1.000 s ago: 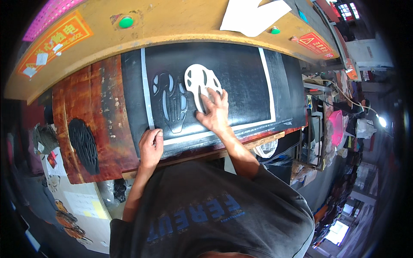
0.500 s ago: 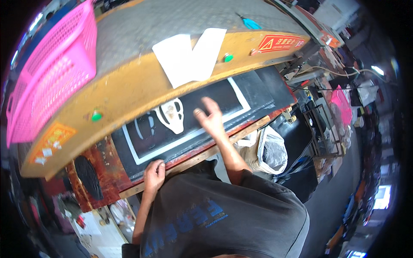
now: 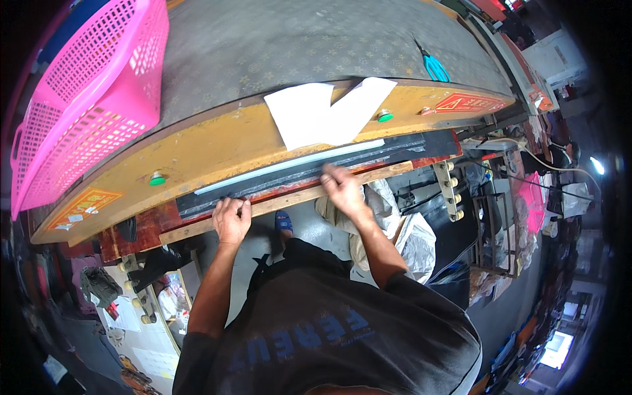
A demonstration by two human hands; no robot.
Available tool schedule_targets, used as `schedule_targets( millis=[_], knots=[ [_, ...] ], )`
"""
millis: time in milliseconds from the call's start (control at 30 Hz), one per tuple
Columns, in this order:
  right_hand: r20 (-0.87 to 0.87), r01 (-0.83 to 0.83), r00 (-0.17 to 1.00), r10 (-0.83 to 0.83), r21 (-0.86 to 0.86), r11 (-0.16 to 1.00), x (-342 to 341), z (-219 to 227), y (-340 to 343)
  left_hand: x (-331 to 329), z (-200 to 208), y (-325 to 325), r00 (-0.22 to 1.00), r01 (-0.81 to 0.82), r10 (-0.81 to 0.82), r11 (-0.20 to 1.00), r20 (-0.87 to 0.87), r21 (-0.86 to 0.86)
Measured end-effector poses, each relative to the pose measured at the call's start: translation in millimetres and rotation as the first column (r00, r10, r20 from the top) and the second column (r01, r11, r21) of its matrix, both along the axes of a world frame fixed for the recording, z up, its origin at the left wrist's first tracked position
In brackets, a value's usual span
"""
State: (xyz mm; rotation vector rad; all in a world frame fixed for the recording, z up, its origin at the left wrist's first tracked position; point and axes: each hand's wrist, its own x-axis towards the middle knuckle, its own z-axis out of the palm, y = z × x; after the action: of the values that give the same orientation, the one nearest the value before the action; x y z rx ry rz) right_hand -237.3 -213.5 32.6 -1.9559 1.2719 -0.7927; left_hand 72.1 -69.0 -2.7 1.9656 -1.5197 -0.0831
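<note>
A dark red board [image 3: 148, 230] with a wooden front strip [image 3: 276, 201] lies mostly under the mustard-yellow beam [image 3: 217, 155] of a machine. On it are black sheets [image 3: 395, 146], with one side of a white frame [image 3: 289, 166] showing along the beam's lower edge. My left hand [image 3: 232, 220] rests at the board's front edge with its fingers curled over the strip. Farther right, my right hand [image 3: 343, 191] is at the same edge, somewhat blurred, its fingers partly bent. Whether those fingers grip the edge is unclear.
A pink plastic basket [image 3: 99, 99] stands on the machine's patterned top at left. Teal-handled snips [image 3: 434, 68] lie at right. White paper sheets [image 3: 329, 115] hang over the beam, near green buttons [image 3: 385, 116]. Below the board are bags [image 3: 415, 243] and a roller rail [image 3: 451, 191].
The board has slid away from me under the beam, hiding the white mask-shaped piece and most of the frame. My right hand has drawn back from above the sheet to the board's front edge.
</note>
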Motion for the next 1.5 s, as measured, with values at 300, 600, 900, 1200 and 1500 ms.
schedule_targets(
  millis=[300, 600, 900, 1200, 1500],
  knots=[
    [-0.175, -0.112, 0.982, 0.065, -0.272, 0.956, 14.3, -25.4, 15.7, -3.4, -4.0, 3.6, 0.999, -0.038, 0.038, 0.999, -0.006, 0.0],
    [-0.2, -0.108, 0.977, 0.075, -0.157, 0.982, -2.1, -15.9, 50.4, -21.9, 6.2, 40.9, 0.999, -0.001, 0.002, 1.0, -0.043, 0.031],
    [-0.165, -0.128, 0.981, 0.104, -0.144, 0.981, 63.1, 27.8, 80.2, -72.8, 37.1, 74.0, 0.889, 0.012, -0.07, 0.991, -0.452, -0.13],
    [-0.301, -0.157, 0.945, 0.126, -0.079, 0.984, 66.8, 17.6, 147.1, -114.7, 3.0, 123.4, 0.984, 0.05, -0.082, 0.979, -0.158, -0.198],
    [0.394, -0.125, 0.919, -0.023, 0.344, 0.931, -36.5, 48.6, 111.4, -134.5, 7.1, 154.9, 0.988, 0.083, -0.108, 0.974, -0.113, -0.209]
  ],
)
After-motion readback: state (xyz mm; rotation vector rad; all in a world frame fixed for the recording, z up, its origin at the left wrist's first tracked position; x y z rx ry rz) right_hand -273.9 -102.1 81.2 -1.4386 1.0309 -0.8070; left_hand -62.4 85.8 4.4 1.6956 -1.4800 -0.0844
